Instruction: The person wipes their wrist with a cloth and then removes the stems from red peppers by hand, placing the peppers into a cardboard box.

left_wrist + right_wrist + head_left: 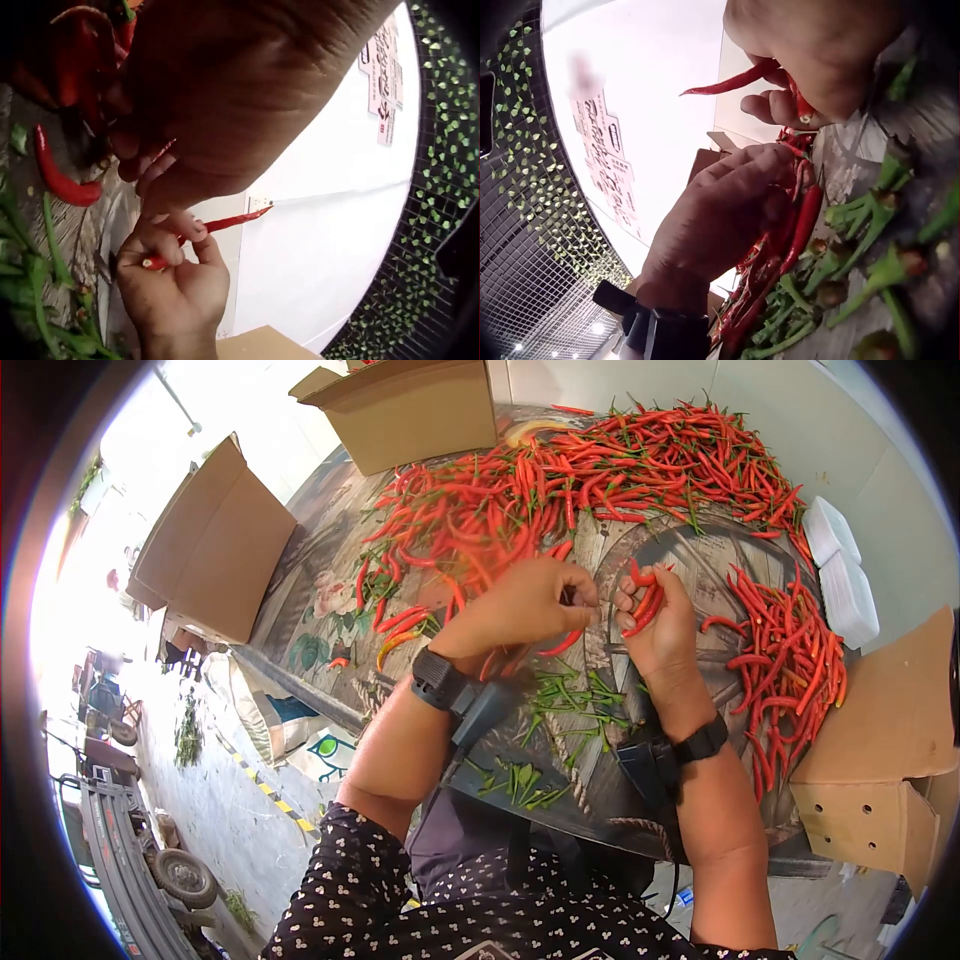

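Note:
In the head view the two hands are close together over the table's near half. My right hand (670, 645) holds a few red chilli peppers (648, 608) against its curled fingers; the left wrist view shows a bare, stemless end on one pepper (155, 262). My left hand (515, 605) has its fingers bent inward toward the right hand. Red chilli peppers (79, 52) show at its palm side, partly hidden by the fingers. A loose curved chilli (64, 176) lies on the table below. Loose green stems (575, 695) are scattered beneath the hands.
A large heap of stemmed red chillies (640, 460) covers the table's far side. A smaller pile of chillies (790, 670) lies at right, near white foam trays (840, 575) and an open cardboard box (870, 760). Two cardboard boxes (405, 420) (215, 545) stand at far left.

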`<state>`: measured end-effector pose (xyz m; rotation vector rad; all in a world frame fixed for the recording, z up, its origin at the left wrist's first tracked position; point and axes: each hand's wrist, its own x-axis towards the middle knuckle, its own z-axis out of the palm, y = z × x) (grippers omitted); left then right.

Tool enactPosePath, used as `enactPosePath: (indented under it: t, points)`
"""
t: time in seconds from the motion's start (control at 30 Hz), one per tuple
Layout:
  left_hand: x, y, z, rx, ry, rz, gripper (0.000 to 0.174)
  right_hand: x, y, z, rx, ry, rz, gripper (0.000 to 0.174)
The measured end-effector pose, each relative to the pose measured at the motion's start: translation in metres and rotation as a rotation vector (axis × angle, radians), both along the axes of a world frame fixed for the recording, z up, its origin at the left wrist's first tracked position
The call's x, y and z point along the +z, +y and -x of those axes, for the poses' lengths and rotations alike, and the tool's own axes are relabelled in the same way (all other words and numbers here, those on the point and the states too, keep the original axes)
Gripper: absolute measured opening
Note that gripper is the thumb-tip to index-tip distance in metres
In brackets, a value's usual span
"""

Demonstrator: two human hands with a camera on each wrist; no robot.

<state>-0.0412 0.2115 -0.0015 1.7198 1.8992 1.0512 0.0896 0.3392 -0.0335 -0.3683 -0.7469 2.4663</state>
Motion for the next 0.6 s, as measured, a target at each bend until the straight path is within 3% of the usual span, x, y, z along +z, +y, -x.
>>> enactPosePath:
  t: [0.03, 0.1, 0.2, 0.43, 0.5, 0.53, 0.6]
  points:
    - [0.001, 0.0, -0.005, -0.001, 0.001, 0.001, 0.02, -0.001, 0.0, 0.0, 0.037, 0.032, 0.037, 0.018]
    - [0.006, -0.002, -0.014, 0.078, 0.264, -0.032, 0.026, 0.0, -0.001, 0.002, -0.001, 0.02, 0.074, 0.017]
    - [0.009, -0.004, -0.019, 0.091, 0.356, -0.004, 0.027, 0.006, -0.006, 0.002, -0.05, -0.027, 0.071, 0.015]
    - [0.004, -0.003, -0.013, 0.095, 0.371, 0.025, 0.027, 0.002, -0.005, 0.0, 0.081, -0.025, -0.171, 0.01]
    - [0.009, -0.001, -0.003, 0.183, -0.118, 0.038, 0.021, 0.005, -0.007, -0.001, 0.107, -0.067, -0.239, 0.007]
    - [0.011, -0.001, 0.0, 0.182, -0.116, 0.039, 0.021, 0.006, -0.008, -0.001, 0.131, -0.111, -0.308, 0.007]
    - [0.014, -0.003, 0.003, 0.163, -0.523, -0.064, 0.014, 0.012, -0.014, -0.001, 0.139, -0.16, -0.391, 0.009]
